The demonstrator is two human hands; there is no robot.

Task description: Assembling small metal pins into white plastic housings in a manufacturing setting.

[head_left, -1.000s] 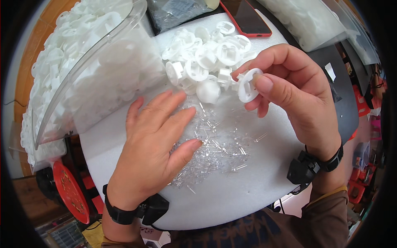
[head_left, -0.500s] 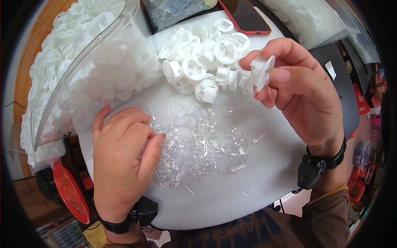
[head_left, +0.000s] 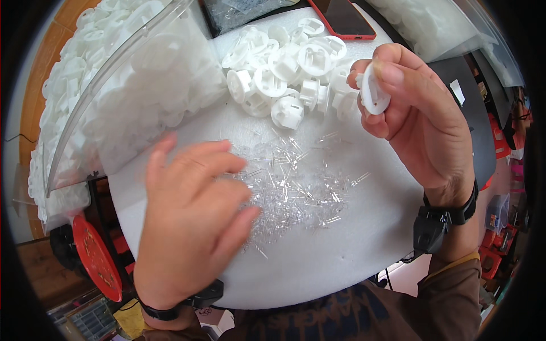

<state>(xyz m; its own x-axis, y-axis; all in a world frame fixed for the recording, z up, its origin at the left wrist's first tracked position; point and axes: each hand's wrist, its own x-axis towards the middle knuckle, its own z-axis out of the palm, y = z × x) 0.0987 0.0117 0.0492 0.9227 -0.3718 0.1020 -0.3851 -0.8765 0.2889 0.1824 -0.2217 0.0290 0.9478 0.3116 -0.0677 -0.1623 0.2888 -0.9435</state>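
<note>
Between the thumb and fingers of my right hand (head_left: pixel 424 116) a white plastic socket-like part with a round flange (head_left: pixel 374 91) is held up at the right, flange tilted on edge. My left hand (head_left: pixel 190 213), smeared by motion, hovers palm down at the left edge of a heap of clear LEDs (head_left: pixel 284 187) with thin metal legs. Its fingers are apart and slightly bent, and I see nothing in them. Behind the LEDs lies a pile of the same white plastic parts (head_left: pixel 287 112) on a white foam sheet (head_left: pixel 341 261).
A clear bin wall (head_left: pixel 114 79) crosses the left, with many white parts (head_left: pixel 165 74) heaped behind it. At the back are a red-cased phone (head_left: pixel 344 20) and a clear bag (head_left: pixel 242 14). A bag of white parts (head_left: pixel 426 28) stands back right; a red tray (head_left: pixel 95 258) is lower left.
My left hand has moved right over the LEDs, its fingers spreading. My right hand has shifted slightly right and turned the white part, showing more of its flange.
</note>
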